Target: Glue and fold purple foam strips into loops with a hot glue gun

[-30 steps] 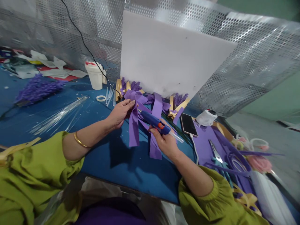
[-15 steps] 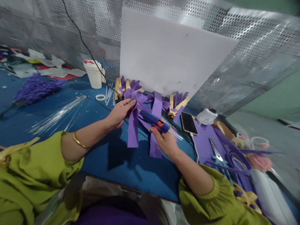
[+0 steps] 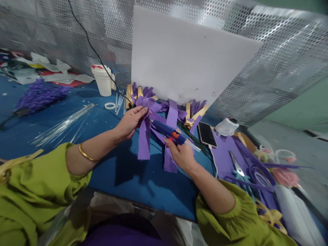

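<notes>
My left hand (image 3: pixel 132 123) pinches a purple ribbon bow (image 3: pixel 144 136), one tail of which hangs straight down over the blue table (image 3: pixel 153 188). In my right hand (image 3: pixel 182 155) is a blue hot glue gun (image 3: pixel 166 130) with an orange part and a clear glue stick poking out of its back. The nozzle points left toward the bow, close to my left fingertips; whether it touches is hidden. Behind and beside the gun lie more purple strips (image 3: pixel 171 118). Green stems (image 3: pixel 196 140) run under and past it to the right.
Lavender sprigs with tan ribbons (image 3: pixel 196 109) lie before a white board (image 3: pixel 189 58). Rightward are a phone (image 3: pixel 207 134) on a cable, and scissors (image 3: pixel 238 167). Leftward are a white cup (image 3: pixel 104 82), a tape ring (image 3: pixel 110 106), clear glue sticks (image 3: pixel 120 102) and a lavender bunch (image 3: pixel 42 95).
The ribbon tail hanging from my left hand has shifted slightly left. Both hands keep their hold, and the glue gun stays almost in the same spot.
</notes>
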